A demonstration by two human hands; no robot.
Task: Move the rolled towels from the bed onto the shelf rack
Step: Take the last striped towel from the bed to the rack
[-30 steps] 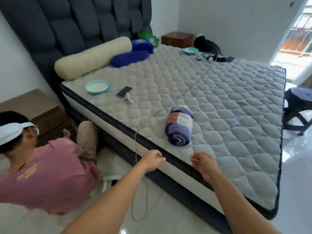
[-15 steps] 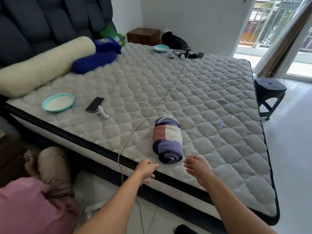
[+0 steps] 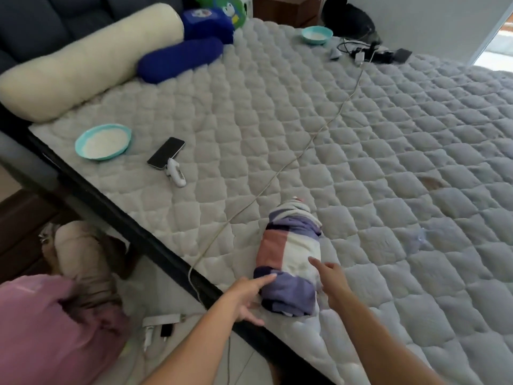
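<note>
Both hands flank the rolled towel w/ purple, pink and white blocks (image 3: 288, 262), which lies on the grey quilted mattress (image 3: 361, 162) close to its near edge. Left hand (image 3: 247, 297) has fingers straight, index tip touching the roll's left side near the purple end, nothing gripped. Right hand (image 3: 331, 282) is spread too, fingers just reaching the white band on the right side; not closed round it yet.

Risks, as I judge them:
- Roll is soft and untied, so lifting by one end or a loose layer could let it unwind. Needs both hands squeezing the sides.
- Thin white cable (image 3: 277, 176) runs across the bed just left of the roll and drops over the edge; left forearm could snag it.
- Roll sits near the edge, so a push instead of a grip may tip it to the floor.
</note>
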